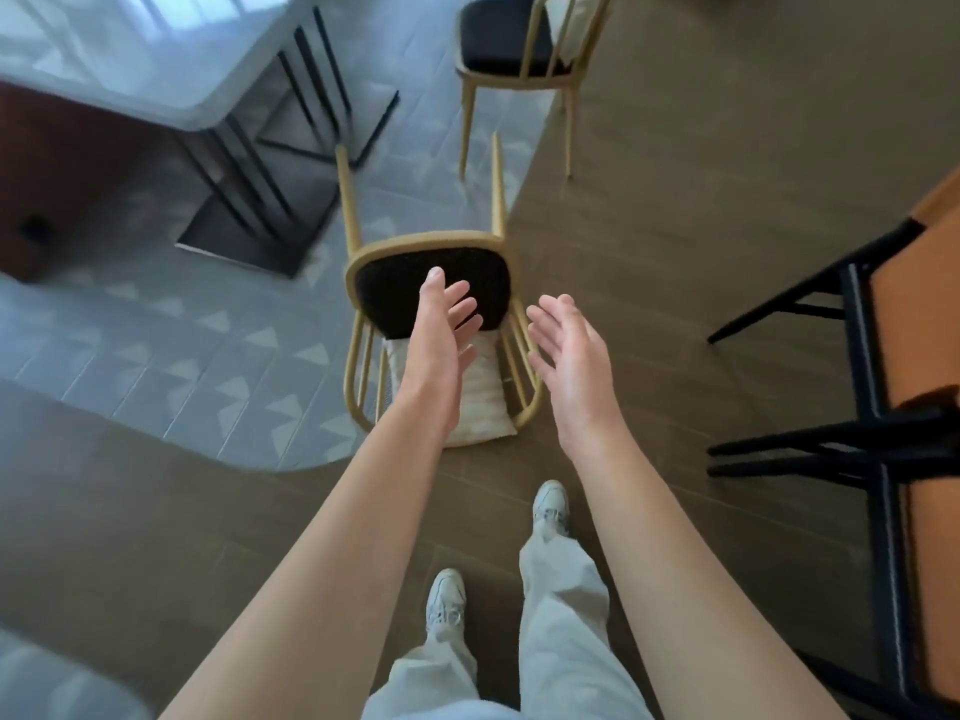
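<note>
A yellow-framed chair (358, 324) with a black seat lies tipped over on its back on the floor, two legs pointing away from me. A white cushion (480, 397) lies inside its backrest. My left hand (439, 330) is stretched out above the seat and cushion, fingers straight, holding nothing. My right hand (569, 356) is held open just right of the chair's backrest, palm turned inward, apart from the frame.
A second yellow chair (519, 49) stands upright farther back. A white-topped table (130, 59) with black legs is at the far left. A black-framed orange table (904, 324) stands at the right. My feet in white shoes stand on brown floor.
</note>
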Demonstrator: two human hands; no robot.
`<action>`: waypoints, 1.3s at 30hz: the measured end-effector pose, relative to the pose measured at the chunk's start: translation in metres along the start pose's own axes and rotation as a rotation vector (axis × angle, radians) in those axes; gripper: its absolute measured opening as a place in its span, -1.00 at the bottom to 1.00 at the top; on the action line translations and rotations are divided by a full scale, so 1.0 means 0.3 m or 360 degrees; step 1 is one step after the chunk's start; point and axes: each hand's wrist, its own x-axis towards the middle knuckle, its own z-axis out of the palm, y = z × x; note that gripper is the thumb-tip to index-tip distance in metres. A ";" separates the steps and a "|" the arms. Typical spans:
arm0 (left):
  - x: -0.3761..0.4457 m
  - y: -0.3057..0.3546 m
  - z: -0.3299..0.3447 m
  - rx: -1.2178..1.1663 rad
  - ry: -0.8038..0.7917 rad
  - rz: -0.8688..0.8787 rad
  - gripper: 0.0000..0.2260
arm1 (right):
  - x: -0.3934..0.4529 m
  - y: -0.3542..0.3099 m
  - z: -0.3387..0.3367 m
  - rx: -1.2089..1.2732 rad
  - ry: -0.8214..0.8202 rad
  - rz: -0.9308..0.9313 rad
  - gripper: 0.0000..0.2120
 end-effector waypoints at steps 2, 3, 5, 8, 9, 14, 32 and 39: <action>0.078 -0.013 0.027 -0.0027 0.0062 -0.0046 -0.54 | 0.108 0.018 0.005 -0.0056 -0.0079 0.0046 -0.66; 0.117 -0.025 0.043 -0.0058 0.0095 -0.0070 -0.55 | 0.161 0.027 0.009 -0.0099 -0.0128 0.0080 -0.69; 0.185 -0.059 0.067 -0.0126 0.0150 -0.0109 -0.56 | 0.249 0.048 0.014 -0.0187 -0.0191 0.0117 -0.76; 0.303 -0.130 0.082 -0.0134 0.0250 -0.0171 -0.56 | 0.382 0.105 0.019 -0.0281 -0.0254 0.0171 -0.79; 0.344 -0.155 0.076 -0.0131 0.0288 -0.0192 -0.56 | 0.426 0.136 0.022 -0.0296 -0.0256 0.0203 -0.79; 0.555 -0.324 -0.023 -0.0126 0.0444 -0.0390 -0.59 | 0.590 0.358 0.043 -0.0351 -0.0271 0.0402 -0.67; 1.379 -1.625 -0.501 -0.0189 0.0368 -0.0849 -0.62 | 1.197 1.787 0.071 0.0007 0.0105 0.0848 -0.62; 1.549 -1.974 -0.578 -0.0545 0.0639 -0.1005 -0.61 | 1.362 2.184 -0.010 0.0304 0.0442 0.1059 -0.60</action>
